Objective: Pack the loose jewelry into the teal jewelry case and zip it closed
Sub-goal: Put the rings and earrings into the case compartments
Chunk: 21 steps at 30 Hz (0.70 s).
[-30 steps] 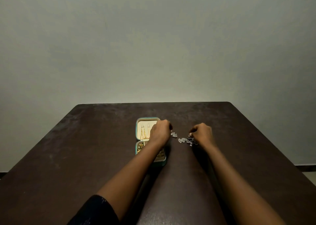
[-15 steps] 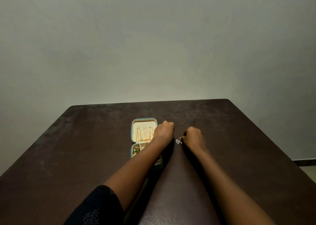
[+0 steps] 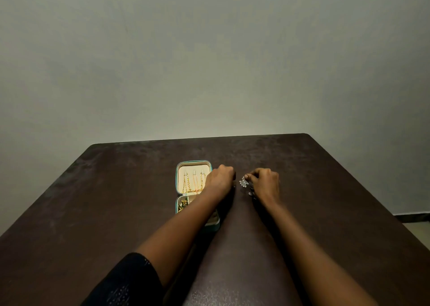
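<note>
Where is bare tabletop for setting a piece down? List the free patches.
Free: the dark table left of the teal case, the strip beyond the case to the far edge, and the stretch right of the right hand. Crowded: between the left hand and right hand, where the silver jewelry sits.

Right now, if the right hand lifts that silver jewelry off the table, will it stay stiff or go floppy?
Probably floppy: the silver jewelry looks like a string of small linked sparkly pieces trailing under the right hand, so it should drape. Likely light, given its small size beside the fingers. It may snag or tangle; the far end is hidden, so lift slowly clear of the teal jewelry case.
</note>
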{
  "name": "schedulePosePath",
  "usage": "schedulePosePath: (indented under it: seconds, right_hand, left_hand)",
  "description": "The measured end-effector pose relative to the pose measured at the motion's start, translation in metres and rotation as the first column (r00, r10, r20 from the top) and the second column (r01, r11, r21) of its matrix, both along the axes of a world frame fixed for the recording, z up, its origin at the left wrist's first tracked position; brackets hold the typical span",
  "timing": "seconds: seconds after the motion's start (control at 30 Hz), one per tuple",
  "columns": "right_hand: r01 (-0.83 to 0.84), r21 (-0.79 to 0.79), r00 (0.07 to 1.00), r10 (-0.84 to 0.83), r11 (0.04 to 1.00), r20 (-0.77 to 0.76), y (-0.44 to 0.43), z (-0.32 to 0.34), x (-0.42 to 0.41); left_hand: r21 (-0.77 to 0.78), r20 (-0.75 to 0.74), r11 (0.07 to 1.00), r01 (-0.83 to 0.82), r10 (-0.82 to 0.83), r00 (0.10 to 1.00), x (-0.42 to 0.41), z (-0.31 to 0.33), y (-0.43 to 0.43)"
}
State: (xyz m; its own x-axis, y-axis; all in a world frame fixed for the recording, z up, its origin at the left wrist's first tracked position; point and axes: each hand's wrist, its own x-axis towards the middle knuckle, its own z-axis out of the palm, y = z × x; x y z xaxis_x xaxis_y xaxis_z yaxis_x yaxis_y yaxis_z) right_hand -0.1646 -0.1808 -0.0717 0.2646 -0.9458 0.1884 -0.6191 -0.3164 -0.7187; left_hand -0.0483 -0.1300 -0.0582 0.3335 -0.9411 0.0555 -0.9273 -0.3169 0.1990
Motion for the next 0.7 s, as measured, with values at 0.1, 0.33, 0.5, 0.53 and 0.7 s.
schedulePosePath:
  seconds: [0.1, 0.33, 0.5, 0.53, 0.7]
  right_hand:
    - [-0.026, 0.008, 0.997, 0.026, 1.0, 0.068, 0.002, 0.002, -0.001]
    - [-0.004, 0.217, 0.925, -0.079, 0.976, 0.371, 0.0, -0.008, 0.002]
    - [-0.094, 0.295, 0.799, -0.105, 0.951, 0.592, -0.001, -0.012, 0.004]
    - [-0.135, 0.308, 0.762, -0.099, 0.942, 0.639, 0.001, -0.01, 0.003]
    - [-0.293, 0.449, 0.58, -0.217, 0.844, 0.785, 0.004, -0.004, 0.005]
  left_hand:
    - [0.004, 0.024, 1.0, -0.003, 0.003, 1.0, -0.003, 0.0, -0.001]
    - [-0.026, -0.064, 0.999, -0.033, 0.031, 0.997, -0.006, 0.002, 0.001]
    - [-0.129, -0.216, 0.991, -0.046, 0.017, 0.976, -0.007, 0.004, 0.004]
    - [-0.154, -0.271, 0.986, -0.058, 0.014, 0.963, -0.007, 0.005, 0.005]
    - [-0.264, -0.546, 0.954, -0.141, -0.027, 0.837, -0.003, 0.011, 0.013]
